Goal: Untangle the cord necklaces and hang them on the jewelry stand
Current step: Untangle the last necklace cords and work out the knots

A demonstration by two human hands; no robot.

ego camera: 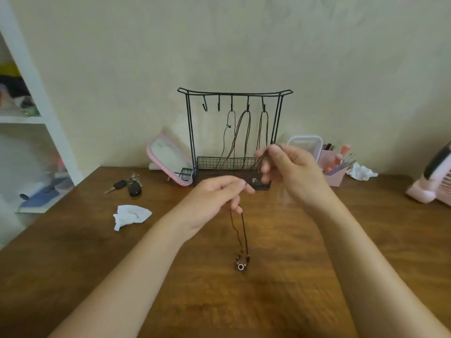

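A black wire jewelry stand [190, 132] stands at the back of the wooden table against the wall. Three cord necklaces hang from its right-hand hooks: a dark one [230, 132] and two brown ones [240, 137], [263, 128]. The two left hooks are bare. My left hand [214, 198] pinches a dark cord necklace [242, 230] whose beaded pendant [241, 264] dangles just above the table. My right hand [290, 172], raised in front of the stand's base, pinches the upper end of the cords. The cord between the hands is blurred.
Car keys [129, 185] and a crumpled tissue [130, 215] lie left of my hands. A pink-framed mirror [168, 162] leans beside the stand. At right are a plastic box [305, 145], a pink holder of brushes [334, 167], another tissue [361, 173] and a pink fan [432, 181]. White shelves [29, 118] stand far left.
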